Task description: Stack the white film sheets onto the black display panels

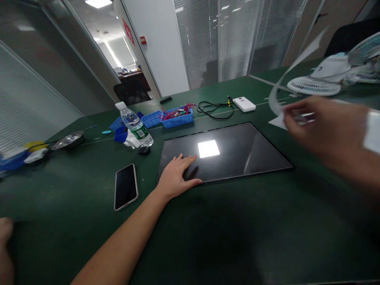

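Observation:
A thin, glossy black screen panel (231, 158) lies flat on the green table, with a ceiling light mirrored in it. My left hand (178, 176) rests over its near left corner, fingers spread, thumb along the near edge. To the right of the panel and raised above the table, my right hand (314, 122) pinches a curling white sheet (280, 93); it is blurred by motion. Part of a white sheet also shows just below and behind those fingers. Left of my left hand lies a phone (126, 187) with a dark screen.
Behind the panel stand a water bottle (135, 124), a blue tray (178, 120) of red wires, a coiled black cable (215, 111) and a white box-shaped device (244, 104). White fans (332, 73) are at the far right. Another person's hand (5, 233) shows at the left edge.

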Demonstrator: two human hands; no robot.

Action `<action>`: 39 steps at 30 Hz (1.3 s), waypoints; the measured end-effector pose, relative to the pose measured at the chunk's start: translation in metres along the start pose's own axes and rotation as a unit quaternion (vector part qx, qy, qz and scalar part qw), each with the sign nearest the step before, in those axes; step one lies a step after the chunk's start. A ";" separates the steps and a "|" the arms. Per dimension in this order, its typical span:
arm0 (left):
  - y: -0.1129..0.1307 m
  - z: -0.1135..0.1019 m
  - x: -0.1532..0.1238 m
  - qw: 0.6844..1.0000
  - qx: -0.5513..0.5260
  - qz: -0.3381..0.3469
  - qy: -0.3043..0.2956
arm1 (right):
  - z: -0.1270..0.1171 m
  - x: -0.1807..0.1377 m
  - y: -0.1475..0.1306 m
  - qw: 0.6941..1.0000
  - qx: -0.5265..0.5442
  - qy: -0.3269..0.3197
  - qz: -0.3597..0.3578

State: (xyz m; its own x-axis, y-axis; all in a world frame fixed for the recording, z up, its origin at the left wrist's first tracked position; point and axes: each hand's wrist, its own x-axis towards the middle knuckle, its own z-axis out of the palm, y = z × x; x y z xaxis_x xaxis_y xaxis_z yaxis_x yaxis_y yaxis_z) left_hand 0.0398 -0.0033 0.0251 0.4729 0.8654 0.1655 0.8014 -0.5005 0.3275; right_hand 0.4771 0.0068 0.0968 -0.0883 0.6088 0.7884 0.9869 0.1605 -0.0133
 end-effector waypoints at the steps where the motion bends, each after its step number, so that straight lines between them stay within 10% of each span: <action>1: -0.003 0.000 -0.002 0.999 -0.023 0.005 0.025 | 0.005 -0.005 -0.024 0.998 0.018 -0.003 -0.063; 8: -0.006 -0.007 -0.013 0.985 0.038 -0.040 0.165 | 0.048 -0.060 -0.087 0.936 0.152 -0.164 -0.273; 14: -0.002 0.001 -0.014 0.976 0.045 -0.202 0.072 | 0.048 -0.061 -0.089 0.906 0.238 -0.237 -0.257; 18: -0.002 0.003 -0.012 0.976 0.018 -0.208 0.065 | 0.048 -0.057 -0.084 0.884 0.285 -0.249 -0.275; 26: -0.013 -0.006 -0.013 0.975 0.051 -0.215 0.038 | 0.055 -0.043 -0.043 0.955 0.091 -0.273 -0.073; 39: -0.028 -0.006 -0.012 0.986 0.031 -0.164 0.004 | 0.067 -0.050 -0.051 0.908 0.239 -0.307 -0.157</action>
State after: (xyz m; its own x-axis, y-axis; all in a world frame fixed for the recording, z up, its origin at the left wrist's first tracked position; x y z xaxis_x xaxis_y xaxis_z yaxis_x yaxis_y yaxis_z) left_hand 0.0100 0.0007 0.0194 0.1818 0.9811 0.0668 0.9320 -0.1936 0.3065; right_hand 0.4225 0.0203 0.0166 -0.5586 0.7692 0.3103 0.7420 0.6306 -0.2275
